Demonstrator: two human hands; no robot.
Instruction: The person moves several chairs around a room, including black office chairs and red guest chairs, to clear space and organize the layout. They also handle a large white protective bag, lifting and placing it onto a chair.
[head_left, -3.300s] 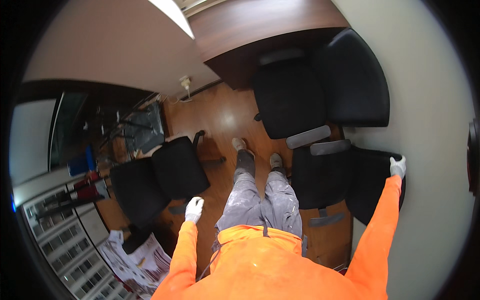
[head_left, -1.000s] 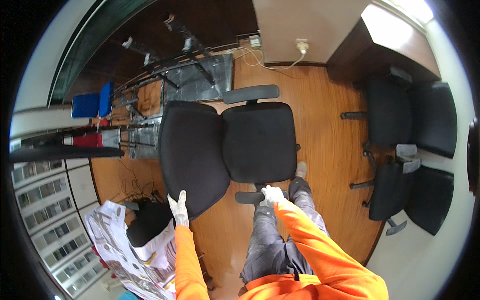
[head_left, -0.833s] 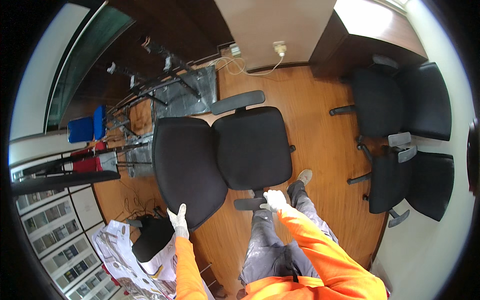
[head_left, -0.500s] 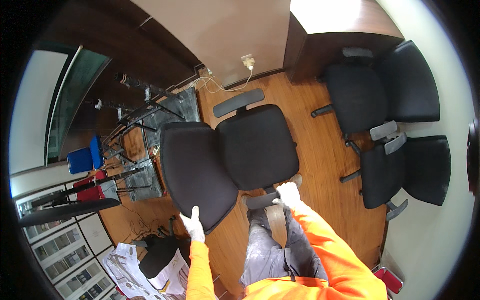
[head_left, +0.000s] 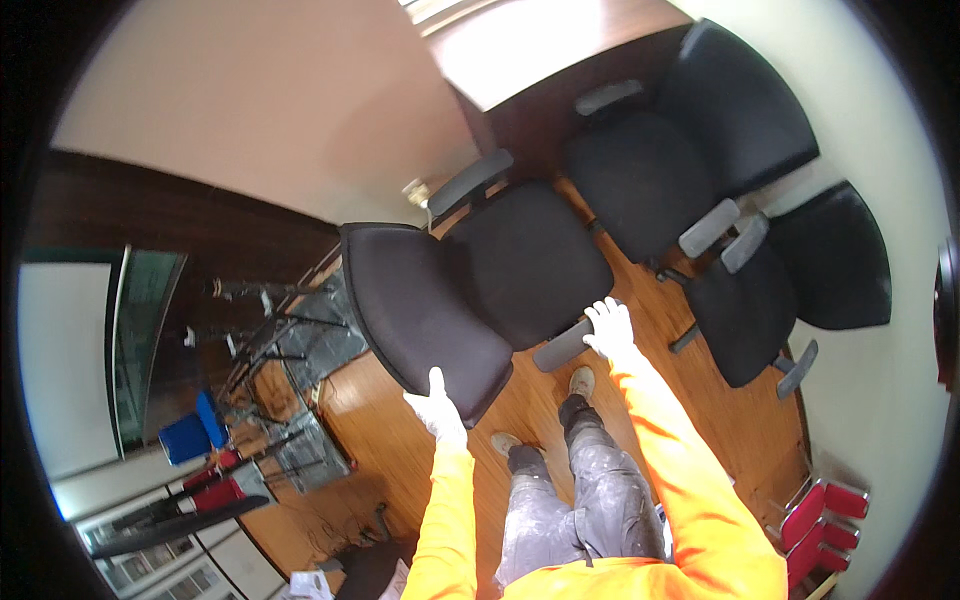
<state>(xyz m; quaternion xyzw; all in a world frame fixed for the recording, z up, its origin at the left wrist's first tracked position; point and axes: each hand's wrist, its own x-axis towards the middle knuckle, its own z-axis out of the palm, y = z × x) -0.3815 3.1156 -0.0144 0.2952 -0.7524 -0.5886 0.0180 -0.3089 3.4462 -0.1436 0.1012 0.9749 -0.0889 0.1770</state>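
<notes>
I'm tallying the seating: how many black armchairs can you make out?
3: the gripped chair at centre; the upper-right chair; the far-right chair below it. A dark shape cut off at the lower edge may be another.

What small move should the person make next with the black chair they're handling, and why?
Probably a short, gentle push on that chair: the left grip is at its backrest and the right grip on its armrest, so both could steer it. Gently, because the front of its seat appears close to another black chair.
</notes>
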